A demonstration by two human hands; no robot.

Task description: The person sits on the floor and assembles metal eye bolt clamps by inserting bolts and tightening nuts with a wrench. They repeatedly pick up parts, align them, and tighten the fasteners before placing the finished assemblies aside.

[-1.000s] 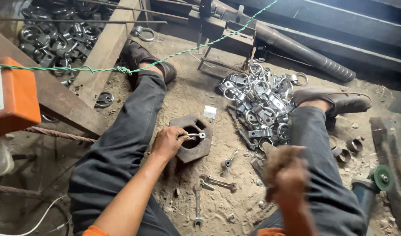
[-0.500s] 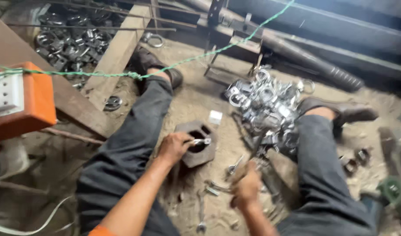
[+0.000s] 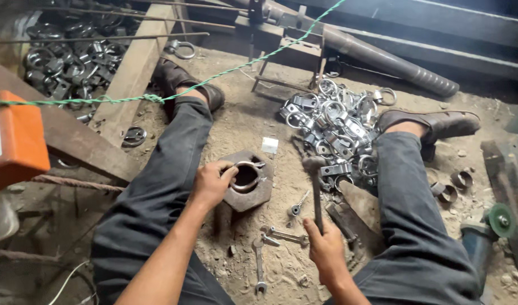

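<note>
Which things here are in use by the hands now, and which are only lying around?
In use:
- left hand on the metal ring clamp
- hexagonal steel block under the clamp
- right hand gripping the hammer

Lying about:
- wrenches on the ground
- pile of finished clamps
- orange box
- green cord
- grinder

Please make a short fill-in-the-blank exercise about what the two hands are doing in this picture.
1. The right hand grips a dark metal ____ by its handle, head up.
2. The left hand steadies a shiny metal ring on a rusty ____-sided block.
3. Two open-ended spanners lie on the sandy ground ____ the person's legs.

Missing words: hammer; six; between
</note>
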